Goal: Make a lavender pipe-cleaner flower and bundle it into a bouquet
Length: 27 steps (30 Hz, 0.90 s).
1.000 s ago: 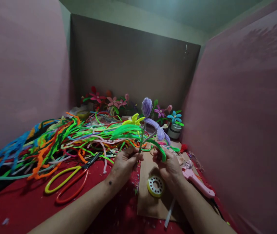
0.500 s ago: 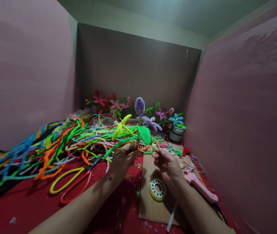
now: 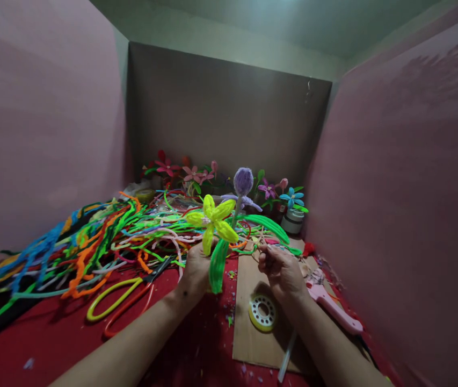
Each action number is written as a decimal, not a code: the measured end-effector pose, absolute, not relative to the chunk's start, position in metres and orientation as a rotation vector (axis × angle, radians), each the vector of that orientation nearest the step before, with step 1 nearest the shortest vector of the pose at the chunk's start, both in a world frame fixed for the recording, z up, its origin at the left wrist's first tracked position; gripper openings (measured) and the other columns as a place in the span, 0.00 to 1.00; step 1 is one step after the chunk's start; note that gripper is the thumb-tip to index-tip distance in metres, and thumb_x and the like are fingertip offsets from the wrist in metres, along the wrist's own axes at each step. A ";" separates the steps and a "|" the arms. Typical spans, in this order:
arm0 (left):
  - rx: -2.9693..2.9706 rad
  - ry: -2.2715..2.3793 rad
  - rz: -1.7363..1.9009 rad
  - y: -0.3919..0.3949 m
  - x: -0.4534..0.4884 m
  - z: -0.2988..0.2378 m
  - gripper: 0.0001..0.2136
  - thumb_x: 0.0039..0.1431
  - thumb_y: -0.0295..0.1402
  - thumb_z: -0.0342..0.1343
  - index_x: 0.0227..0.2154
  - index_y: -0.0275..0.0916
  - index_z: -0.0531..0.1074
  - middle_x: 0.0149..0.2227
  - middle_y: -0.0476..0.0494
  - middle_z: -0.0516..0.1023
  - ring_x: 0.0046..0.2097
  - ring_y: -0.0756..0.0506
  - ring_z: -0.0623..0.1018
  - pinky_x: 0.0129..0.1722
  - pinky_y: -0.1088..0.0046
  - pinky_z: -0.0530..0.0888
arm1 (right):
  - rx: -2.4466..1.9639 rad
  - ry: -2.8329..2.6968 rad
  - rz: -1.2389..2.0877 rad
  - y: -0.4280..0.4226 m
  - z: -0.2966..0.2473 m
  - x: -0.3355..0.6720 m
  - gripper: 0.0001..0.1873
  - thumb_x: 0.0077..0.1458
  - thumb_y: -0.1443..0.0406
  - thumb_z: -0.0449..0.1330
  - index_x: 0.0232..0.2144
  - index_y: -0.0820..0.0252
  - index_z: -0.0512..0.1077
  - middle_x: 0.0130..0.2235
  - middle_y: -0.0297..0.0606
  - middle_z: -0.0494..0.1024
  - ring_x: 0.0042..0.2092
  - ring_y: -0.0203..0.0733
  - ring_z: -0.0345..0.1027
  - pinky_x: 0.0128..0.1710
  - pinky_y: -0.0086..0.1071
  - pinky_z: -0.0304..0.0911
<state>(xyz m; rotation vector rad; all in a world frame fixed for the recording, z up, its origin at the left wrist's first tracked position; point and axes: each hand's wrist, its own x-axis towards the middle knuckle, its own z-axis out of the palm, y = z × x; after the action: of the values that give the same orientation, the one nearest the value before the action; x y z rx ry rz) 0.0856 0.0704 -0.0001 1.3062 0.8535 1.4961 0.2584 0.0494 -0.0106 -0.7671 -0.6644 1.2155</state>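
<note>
My left hand (image 3: 197, 271) is closed around the stems of a pipe-cleaner flower bunch, held upright in front of me. The bunch has a yellow five-petalled flower (image 3: 211, 219) facing me, a purple bud (image 3: 244, 181) on top, a light purple flower (image 3: 248, 202) behind, and long green leaves (image 3: 217, 266) hanging down and out to the right. To its right, my right hand (image 3: 279, 271) has its fingers pinched together above a piece of cardboard (image 3: 248, 333). Whatever those fingertips hold is too small to make out. A tape roll (image 3: 262, 313) lies on the cardboard below that hand.
A heap of coloured pipe cleaners (image 3: 103, 236) spreads across the left and middle. Scissors (image 3: 122, 298) with yellow and red handles lie before it. On the right are a pink glue gun (image 3: 335, 309) and a glue stick (image 3: 288, 357). Finished flowers (image 3: 292, 198) line the back.
My left hand has turned the bunch, so the yellow flower now faces me and the leaves spread apart. The purple bud has shifted right. My right hand remains nearly in place.
</note>
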 end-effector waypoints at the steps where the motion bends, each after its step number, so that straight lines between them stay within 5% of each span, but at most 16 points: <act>1: 1.323 0.842 1.482 0.070 0.085 0.000 0.06 0.38 0.32 0.63 0.20 0.37 0.72 0.21 0.51 0.69 0.24 0.52 0.65 0.24 0.76 0.63 | -0.769 -0.667 1.208 0.050 -0.010 0.259 0.09 0.35 0.65 0.67 0.23 0.66 0.77 0.19 0.37 0.74 0.21 0.30 0.63 0.19 0.23 0.55; 10: 1.486 0.923 1.438 0.079 0.086 -0.014 0.05 0.43 0.32 0.59 0.22 0.36 0.72 0.21 0.52 0.71 0.26 0.50 0.69 0.27 0.76 0.66 | -0.770 -0.682 1.215 0.050 -0.015 0.257 0.07 0.36 0.65 0.66 0.22 0.65 0.76 0.19 0.37 0.74 0.21 0.32 0.63 0.19 0.25 0.56; 18: 1.406 1.082 1.335 0.077 0.088 -0.007 0.13 0.39 0.35 0.62 0.16 0.39 0.61 0.13 0.59 0.58 0.16 0.56 0.56 0.17 0.78 0.54 | -0.807 -0.651 1.170 0.053 -0.014 0.255 0.06 0.32 0.67 0.66 0.19 0.62 0.73 0.20 0.31 0.72 0.20 0.31 0.60 0.17 0.25 0.54; 27: 1.487 1.152 1.390 0.084 0.079 -0.010 0.14 0.44 0.38 0.60 0.17 0.39 0.61 0.13 0.58 0.59 0.17 0.54 0.58 0.19 0.76 0.55 | -0.853 -0.580 1.187 0.054 -0.019 0.257 0.08 0.33 0.66 0.67 0.20 0.64 0.73 0.18 0.34 0.72 0.20 0.32 0.62 0.18 0.23 0.53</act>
<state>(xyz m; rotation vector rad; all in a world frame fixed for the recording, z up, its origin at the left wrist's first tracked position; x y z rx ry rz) 0.0793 0.0843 -0.0097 1.4868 1.1519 1.3900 0.2572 0.0544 -0.0194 -0.8534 -0.5801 1.1865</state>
